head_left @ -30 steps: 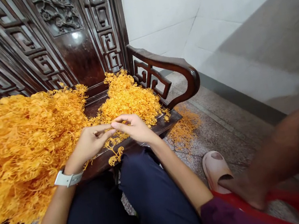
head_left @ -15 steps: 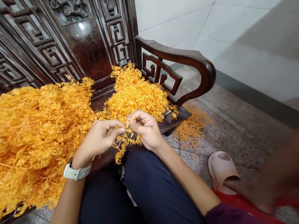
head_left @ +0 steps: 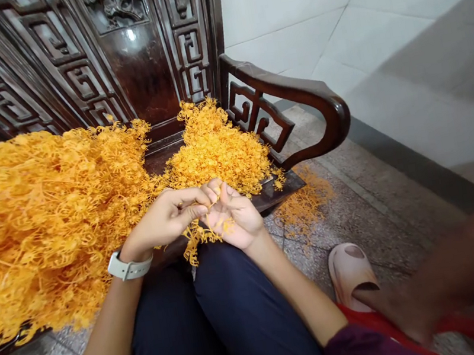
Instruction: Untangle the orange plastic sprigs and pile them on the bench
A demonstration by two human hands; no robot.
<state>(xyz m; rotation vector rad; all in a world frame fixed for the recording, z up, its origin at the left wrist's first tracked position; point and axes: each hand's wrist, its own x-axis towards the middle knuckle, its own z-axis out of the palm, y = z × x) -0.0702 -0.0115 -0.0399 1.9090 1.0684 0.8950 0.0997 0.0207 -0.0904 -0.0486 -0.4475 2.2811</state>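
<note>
My left hand [head_left: 162,219], with a white smartwatch [head_left: 129,269] on its wrist, pinches a small tuft of orange branching strands [head_left: 197,239]. My right hand [head_left: 231,214] meets it, palm turned up, fingers curled around the same tuft. A large heap of the orange strands [head_left: 46,220] lies to the left of my hands, and a smaller heap [head_left: 215,151] rises just beyond them. Both heaps rest on a dark carved wooden bench [head_left: 146,60]. My thighs in navy trousers [head_left: 223,317] lie directly below my hands.
A curved wooden armrest [head_left: 295,87] stands right of the smaller heap. Loose strands [head_left: 304,206] lie on the speckled stone floor [head_left: 372,210]. At lower right, a co-worker's arm [head_left: 458,268] reaches over a pink slipper [head_left: 351,276] and a red plastic object [head_left: 377,323].
My hands have drawn closer together, and my right hand has turned its palm up. The view has shifted, moving the bench and heaps rightward in the picture.
</note>
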